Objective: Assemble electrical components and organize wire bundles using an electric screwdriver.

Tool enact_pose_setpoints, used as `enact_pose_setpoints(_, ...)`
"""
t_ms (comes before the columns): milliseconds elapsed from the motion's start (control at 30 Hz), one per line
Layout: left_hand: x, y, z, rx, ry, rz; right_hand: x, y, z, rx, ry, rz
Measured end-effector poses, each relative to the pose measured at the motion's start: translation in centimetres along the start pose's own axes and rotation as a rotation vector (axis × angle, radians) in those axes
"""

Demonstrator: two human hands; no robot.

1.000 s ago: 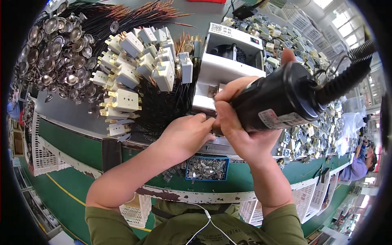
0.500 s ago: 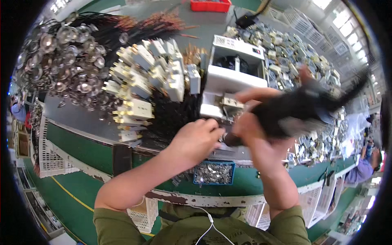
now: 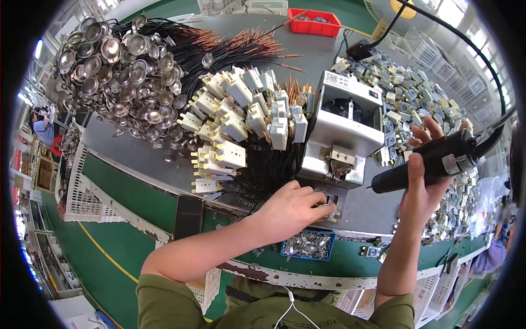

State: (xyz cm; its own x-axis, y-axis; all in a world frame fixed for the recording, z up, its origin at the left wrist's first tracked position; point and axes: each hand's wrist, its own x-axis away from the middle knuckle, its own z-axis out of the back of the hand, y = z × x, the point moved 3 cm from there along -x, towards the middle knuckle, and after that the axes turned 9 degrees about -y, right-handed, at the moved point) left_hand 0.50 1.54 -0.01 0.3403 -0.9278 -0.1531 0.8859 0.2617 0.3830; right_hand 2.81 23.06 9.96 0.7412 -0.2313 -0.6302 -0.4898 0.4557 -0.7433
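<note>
Grey tabletop (image 3: 372, 211) is seen beneath both hands. By the right hand (image 3: 423, 192), a black power screwdriver (image 3: 438, 156) is grasped; whether anything is held by the curled left hand (image 3: 293, 211) cannot be told. Beyond the latter, a silver machine (image 3: 341, 136) is placed; farther, a red bin (image 3: 312, 28).

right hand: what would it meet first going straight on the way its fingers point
Probably the heap of grey and cream parts, just beyond the right hand; depth is unclear, so it might pass above them instead.
</note>
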Motion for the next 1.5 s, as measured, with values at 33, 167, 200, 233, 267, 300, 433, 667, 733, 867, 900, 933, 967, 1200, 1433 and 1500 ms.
enact_pose_setpoints(33, 0.1, 0.1, -0.1, -0.027, 0.011, 0.0, 0.1, 0.3, -0.1, 0.004, 0.002, -0.001)
enact_pose_setpoints(167, 0.3, 0.6, 1.9, 0.093, -0.12, 0.24, 1.5, 0.6, -0.5, -0.042, 0.068, 0.122)
enact_pose_setpoints(200, 0.1, 0.9, 5.0, 0.372, -0.341, 0.493, 2.1, 0.6, 0.4, -0.018, 0.083, 0.136)
enact_pose_setpoints(233, 0.9, 0.5, 8.6, 0.526, -0.314, 0.748, 3.1, 0.6, 1.5, 0.015, 0.101, 0.142)
enact_pose_setpoints(267, 3.5, -0.2, 10.1, -0.022, 0.006, 0.559, 3.9, 0.4, 1.9, -0.009, 0.112, 0.156)
enact_pose_setpoints(300, 6.8, 0.0, 11.1, -0.565, 0.33, 0.339, 4.5, 0.2, 1.9, 0.003, 0.141, 0.169)
enact_pose_setpoints(433, 10.2, 0.7, 10.6, -0.616, 0.462, 0.443, 8.6, 2.1, 1.8, 0.047, 0.023, 0.141)
enact_pose_setpoints(667, 14.6, -4.5, 9.7, -0.371, 0.358, 0.766, 9.3, 2.7, -0.8, 0.048, -0.463, -0.151)
enact_pose_setpoints(733, 14.4, -2.4, 10.9, -0.533, 0.28, 0.79, 8.9, 2.0, -1.5, 0.048, -0.504, -0.169)
enact_pose_setpoints(867, 12.0, 1.7, 10.8, -0.324, 0.528, 0.59, 9.3, 2.2, -1.7, 0.066, -0.516, -0.213)
enact_pose_setpoints(900, 10.1, 2.3, 9.8, -0.238, 0.376, 0.483, 9.3, 2.0, -1.7, 0.073, -0.519, -0.213)
enact_pose_setpoints(933, 7.6, 2.7, 8.9, -0.249, 0.196, 0.393, 9.2, 1.9, -1.8, 0.087, -0.534, -0.217)
enact_pose_setpoints(967, 5.3, 2.7, 7.6, -0.138, 0.119, 0.394, 9.1, 1.7, -2.0, 0.1, -0.552, -0.221)
enact_pose_setpoints(1200, 1.2, 0.0, 0.9, -0.356, -0.006, 0.321, 8.7, 0.1, 1.4, 0.119, -0.362, -0.122)
enact_pose_setpoints(1433, 0.0, 0.3, 0.4, -0.456, -0.116, 0.333, 6.1, 7.2, 10.2, 0.597, -0.087, -0.464)
enact_pose_setpoints(1500, -0.1, 0.2, 0.8, -0.442, -0.08, 0.305, 5.6, 10.7, 10.7, 0.956, -0.246, -0.491)
